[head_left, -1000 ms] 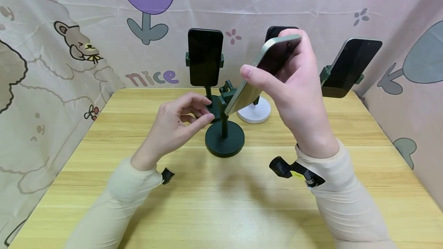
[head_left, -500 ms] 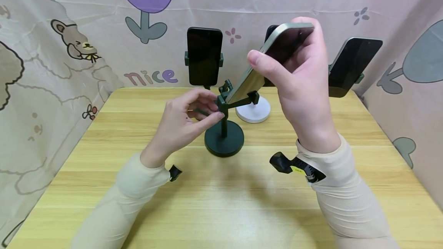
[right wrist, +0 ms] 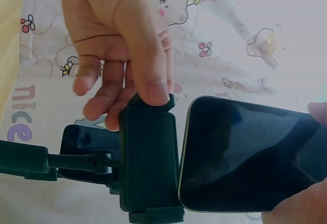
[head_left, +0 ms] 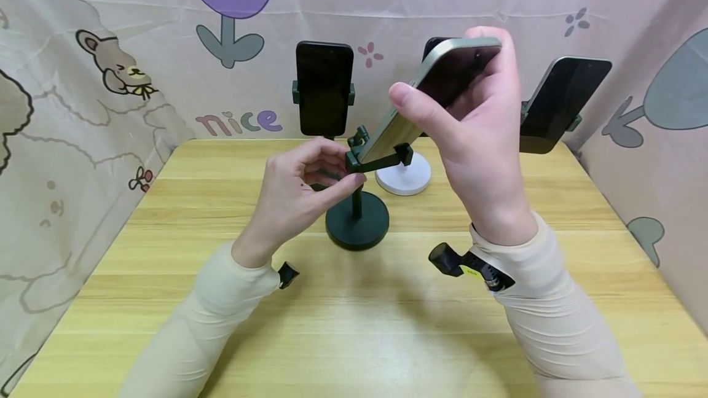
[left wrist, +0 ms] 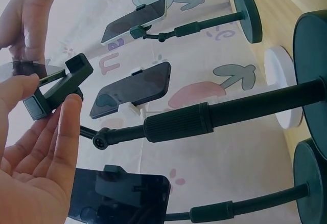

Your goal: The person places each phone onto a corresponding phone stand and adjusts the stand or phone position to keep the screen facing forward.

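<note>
At the centre of the table stands a dark green phone stand (head_left: pixel 356 220) with a round base and a tilted clamp (right wrist: pixel 148 157). My left hand (head_left: pixel 290 195) pinches the clamp's left end, thumb in front and fingers behind. A smartphone (head_left: pixel 450 78) with a pale metal edge is in my right hand (head_left: pixel 481 146), gripped by its sides between thumb and fingers. It tilts, upper end toward the right, with its lower end right at the clamp. In the right wrist view, the same smartphone (right wrist: pixel 245 155) lies beside the clamp's face, its short edge close to it.
Behind, a black phone (head_left: pixel 325 88) sits upright in another green stand. A phone (head_left: pixel 564 106) at the right leans in a green clamp. A stand with a white base (head_left: pixel 404 180) carries a phone partly hidden by my right hand. Printed cloth backs the wooden table (head_left: pixel 354 330).
My left hand has moved right onto the clamp and now pinches it. My right hand has shifted up and slightly right with the smartphone, uncovering the clamp's bar.
</note>
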The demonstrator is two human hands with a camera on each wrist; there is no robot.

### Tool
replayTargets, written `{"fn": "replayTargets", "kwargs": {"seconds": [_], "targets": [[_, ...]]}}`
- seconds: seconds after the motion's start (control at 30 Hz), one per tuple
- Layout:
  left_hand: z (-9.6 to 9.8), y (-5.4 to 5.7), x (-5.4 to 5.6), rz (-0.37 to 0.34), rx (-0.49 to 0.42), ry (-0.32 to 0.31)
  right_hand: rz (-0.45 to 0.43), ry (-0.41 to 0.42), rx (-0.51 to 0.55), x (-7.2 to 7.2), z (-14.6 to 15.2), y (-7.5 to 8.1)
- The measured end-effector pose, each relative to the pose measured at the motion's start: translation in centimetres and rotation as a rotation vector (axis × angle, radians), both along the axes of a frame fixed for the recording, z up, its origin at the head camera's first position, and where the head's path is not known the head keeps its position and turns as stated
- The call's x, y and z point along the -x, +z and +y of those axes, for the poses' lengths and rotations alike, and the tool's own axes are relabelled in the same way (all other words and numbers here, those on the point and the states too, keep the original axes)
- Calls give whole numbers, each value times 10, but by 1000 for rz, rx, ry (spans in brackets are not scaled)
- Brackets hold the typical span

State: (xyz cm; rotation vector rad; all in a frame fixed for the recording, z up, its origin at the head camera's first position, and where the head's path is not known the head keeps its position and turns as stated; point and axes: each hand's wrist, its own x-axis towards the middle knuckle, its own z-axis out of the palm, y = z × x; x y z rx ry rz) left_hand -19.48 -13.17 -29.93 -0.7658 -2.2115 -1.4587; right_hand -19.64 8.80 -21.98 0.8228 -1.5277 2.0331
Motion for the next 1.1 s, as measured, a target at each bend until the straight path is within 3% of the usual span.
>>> {"fn": "replayTargets", "kwargs": {"seconds": [0.3, 0.83, 1.1], "targets": [[6, 0, -2, 41, -39, 20, 126, -3, -3, 4, -4, -8], [10, -2, 1, 83, -95, 8, 212, -60, 32, 13, -18, -14], [10, -1, 1, 98, -73, 28, 231, -82, 43, 15, -20, -12]]}}
